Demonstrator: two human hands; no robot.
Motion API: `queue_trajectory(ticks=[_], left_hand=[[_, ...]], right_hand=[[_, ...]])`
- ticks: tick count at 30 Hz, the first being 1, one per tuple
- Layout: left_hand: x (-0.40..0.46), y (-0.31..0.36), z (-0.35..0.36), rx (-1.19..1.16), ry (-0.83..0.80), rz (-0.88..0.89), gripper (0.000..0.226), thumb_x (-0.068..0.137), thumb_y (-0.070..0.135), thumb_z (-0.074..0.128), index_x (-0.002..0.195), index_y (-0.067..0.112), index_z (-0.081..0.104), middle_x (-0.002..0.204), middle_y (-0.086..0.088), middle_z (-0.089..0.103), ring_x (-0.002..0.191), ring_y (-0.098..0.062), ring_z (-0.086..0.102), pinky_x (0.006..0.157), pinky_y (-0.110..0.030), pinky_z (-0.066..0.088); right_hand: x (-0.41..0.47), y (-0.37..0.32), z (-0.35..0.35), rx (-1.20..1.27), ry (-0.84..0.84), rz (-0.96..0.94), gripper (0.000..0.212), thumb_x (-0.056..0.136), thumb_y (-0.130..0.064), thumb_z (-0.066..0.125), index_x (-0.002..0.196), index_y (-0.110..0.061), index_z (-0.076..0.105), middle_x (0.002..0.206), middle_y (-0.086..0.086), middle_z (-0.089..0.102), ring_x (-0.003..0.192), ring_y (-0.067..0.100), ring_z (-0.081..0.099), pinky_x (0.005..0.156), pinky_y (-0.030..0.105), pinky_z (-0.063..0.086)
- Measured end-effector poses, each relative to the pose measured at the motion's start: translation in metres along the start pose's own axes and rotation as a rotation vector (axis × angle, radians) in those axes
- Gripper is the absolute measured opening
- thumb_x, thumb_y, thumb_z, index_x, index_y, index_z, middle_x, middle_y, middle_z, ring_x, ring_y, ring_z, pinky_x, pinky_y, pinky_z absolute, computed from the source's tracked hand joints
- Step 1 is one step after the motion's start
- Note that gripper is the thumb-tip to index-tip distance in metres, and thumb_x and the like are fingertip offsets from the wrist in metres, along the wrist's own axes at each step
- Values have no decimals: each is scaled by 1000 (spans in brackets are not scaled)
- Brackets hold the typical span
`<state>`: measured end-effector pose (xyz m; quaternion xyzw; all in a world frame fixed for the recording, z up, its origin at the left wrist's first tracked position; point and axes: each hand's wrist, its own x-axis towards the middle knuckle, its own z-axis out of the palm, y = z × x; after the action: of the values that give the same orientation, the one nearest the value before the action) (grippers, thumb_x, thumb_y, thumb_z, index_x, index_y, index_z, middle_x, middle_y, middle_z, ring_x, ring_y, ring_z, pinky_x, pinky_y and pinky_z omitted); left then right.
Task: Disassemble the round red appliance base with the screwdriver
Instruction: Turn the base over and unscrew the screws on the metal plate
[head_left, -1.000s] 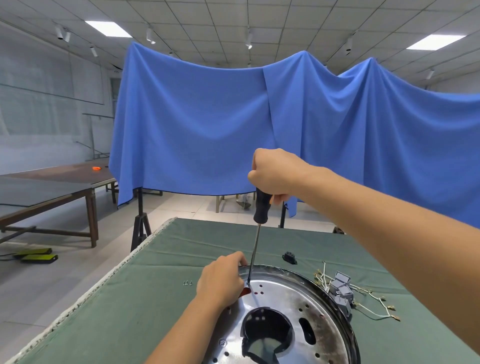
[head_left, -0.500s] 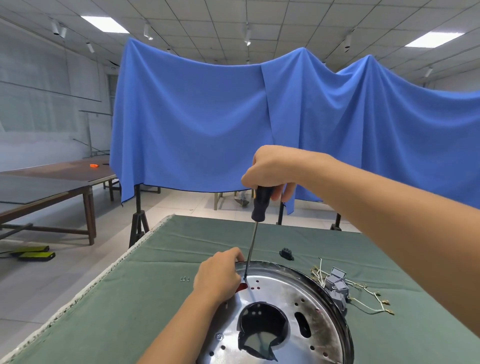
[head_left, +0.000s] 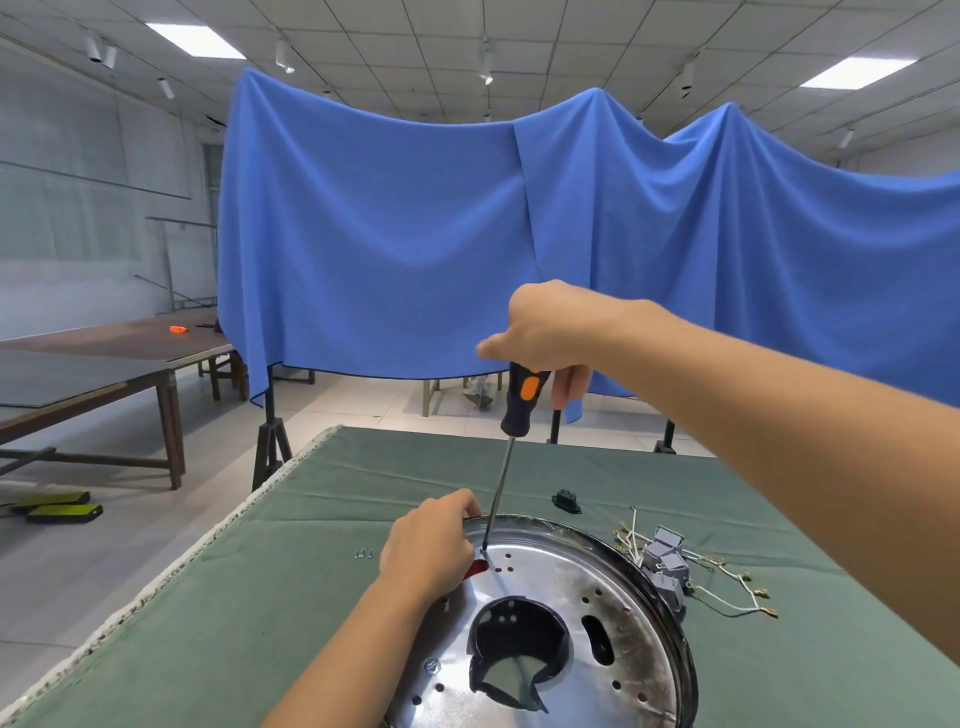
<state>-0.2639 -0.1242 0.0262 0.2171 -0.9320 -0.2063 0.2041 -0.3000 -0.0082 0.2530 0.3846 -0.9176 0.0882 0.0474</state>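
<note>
The round appliance base lies on the green table cloth, showing a shiny metal plate with a dark rim, a large central hole and a little red at its far left edge. My left hand grips that far left rim. My right hand holds the top of the black and orange screwdriver, which stands nearly upright. Its tip touches the plate close to my left fingers, next to a few small holes.
Grey connector blocks with loose wires lie just right of the base. A small black part sits behind it, and tiny screws lie to its left. The table's left edge drops to the floor. A blue cloth hangs behind.
My right hand has turned on the screwdriver handle, so the orange inset now shows and the fingers have spread. The tip stays at the same spot. My left hand has kept its grip.
</note>
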Motion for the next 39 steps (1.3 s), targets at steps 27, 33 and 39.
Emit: queue_trajectory(ticks=[27,33,39], left_hand=[[-1,0,0,14,-17,4,43,79,10,47,115,33,54,118,1,61,105,-26,57,81,-35,45],[-3,2,-3,17,-16,31,42,79,8,48,114,32,50,117,-1,62,101,-26,58,80,-36,45],[-7,5,-9,53,-40,50,32,75,4,45,94,28,50,100,-3,61,82,-28,53,64,-32,35]], right_hand=[[-9,-4,5,37,65,-151,33,83,-16,53,111,-1,60,91,15,64,67,22,48,56,27,40],[-4,1,14,-205,252,-91,16,95,-25,43,93,-12,53,72,2,52,58,20,49,49,28,31],[-8,0,8,-19,125,-137,33,84,-29,54,116,-20,52,110,0,59,95,24,60,70,36,51]])
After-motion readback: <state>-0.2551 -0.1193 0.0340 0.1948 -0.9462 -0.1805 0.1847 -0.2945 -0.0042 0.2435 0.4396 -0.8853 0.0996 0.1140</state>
